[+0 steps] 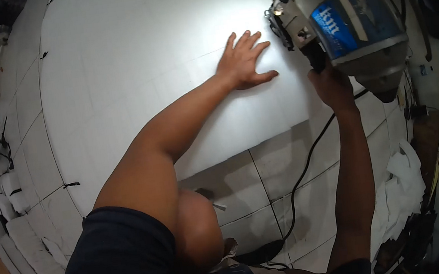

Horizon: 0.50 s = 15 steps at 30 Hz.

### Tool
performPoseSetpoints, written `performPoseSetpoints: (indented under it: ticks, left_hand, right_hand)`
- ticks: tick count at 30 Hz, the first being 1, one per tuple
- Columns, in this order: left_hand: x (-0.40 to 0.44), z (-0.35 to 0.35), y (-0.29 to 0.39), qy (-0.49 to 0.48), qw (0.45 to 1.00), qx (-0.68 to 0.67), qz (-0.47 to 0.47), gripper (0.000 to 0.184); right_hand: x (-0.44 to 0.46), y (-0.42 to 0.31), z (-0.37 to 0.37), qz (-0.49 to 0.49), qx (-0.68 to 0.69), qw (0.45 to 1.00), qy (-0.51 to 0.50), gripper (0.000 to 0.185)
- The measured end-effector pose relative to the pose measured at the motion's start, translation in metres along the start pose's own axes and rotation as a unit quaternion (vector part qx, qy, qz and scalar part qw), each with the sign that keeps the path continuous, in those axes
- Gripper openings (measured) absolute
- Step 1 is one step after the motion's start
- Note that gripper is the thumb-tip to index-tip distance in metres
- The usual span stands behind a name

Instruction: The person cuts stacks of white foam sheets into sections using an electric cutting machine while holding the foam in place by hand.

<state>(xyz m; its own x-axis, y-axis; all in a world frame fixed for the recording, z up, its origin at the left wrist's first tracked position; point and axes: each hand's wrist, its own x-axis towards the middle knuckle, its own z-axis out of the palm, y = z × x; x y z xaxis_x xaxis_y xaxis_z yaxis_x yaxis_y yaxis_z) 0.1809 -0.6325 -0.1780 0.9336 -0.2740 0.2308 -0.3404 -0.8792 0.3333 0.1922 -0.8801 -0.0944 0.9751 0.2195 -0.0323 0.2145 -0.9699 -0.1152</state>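
My left hand lies flat with spread fingers on a large white sheet that covers much of the tiled floor. At the upper right, my right hand is wrapped round the dark handle of a cutting machine with a silver and blue motor housing marked "km". The machine is at the sheet's right side, right of my left hand. Its lower cutting parts are mostly hidden from view. A bright patch of light falls on the sheet beside it.
A black cable curves from the machine down over the floor tiles. White bundles with dark ties line the left side. Crumpled white material and dark scraps lie at the right. My bent knee is below the sheet's edge.
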Motion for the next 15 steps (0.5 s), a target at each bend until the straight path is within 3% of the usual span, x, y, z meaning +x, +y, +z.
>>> performPoseSetpoints:
  ticks: [1,2,4,6,9,10,12,13,14,15]
  left_hand:
    - [0.001,0.002,-0.002,0.007,1.0,0.005,-0.001,0.083]
    - [0.0,0.011,-0.003,0.009,1.0,0.008,-0.002,0.08]
    - [0.002,0.011,-0.004,0.003,1.0,0.022,-0.002,0.075]
    - [0.001,0.011,-0.002,-0.001,1.0,0.029,-0.004,0.073]
    - [0.001,0.007,0.001,-0.022,1.0,0.005,-0.019,0.073]
    - [0.001,0.006,0.001,-0.034,0.999,-0.002,-0.027,0.074]
    - [0.002,0.005,0.003,-0.037,0.999,0.0,-0.026,0.073]
    - [0.002,0.004,0.005,-0.043,0.999,0.006,-0.029,0.073]
    - [0.002,0.002,0.005,-0.048,0.998,-0.001,-0.027,0.074]
    - [0.004,0.001,0.007,-0.054,0.998,0.014,-0.028,0.074]
  right_hand:
    - [-0.002,0.006,0.003,-0.047,-0.038,0.997,0.041,0.026]
    - [-0.007,0.018,0.008,-0.04,-0.04,0.998,0.037,0.026]
    - [-0.026,0.023,-0.004,-0.157,-0.18,0.965,-0.113,0.019]
    - [-0.056,0.044,0.009,-0.161,-0.189,0.965,-0.084,0.009]
    - [-0.104,0.072,0.015,-0.291,-0.415,0.844,0.178,0.008]
    - [-0.12,0.076,0.011,-0.286,-0.417,0.845,0.173,0.008]
    - [-0.153,0.085,0.003,-0.194,-0.357,0.913,-0.038,0.014]
    - [-0.168,0.093,-0.002,-0.246,-0.427,0.867,0.075,0.023]
    - [-0.181,0.095,-0.006,-0.236,-0.43,0.869,0.069,0.023]
    - [-0.192,0.092,-0.014,-0.202,-0.337,0.915,0.089,0.031]
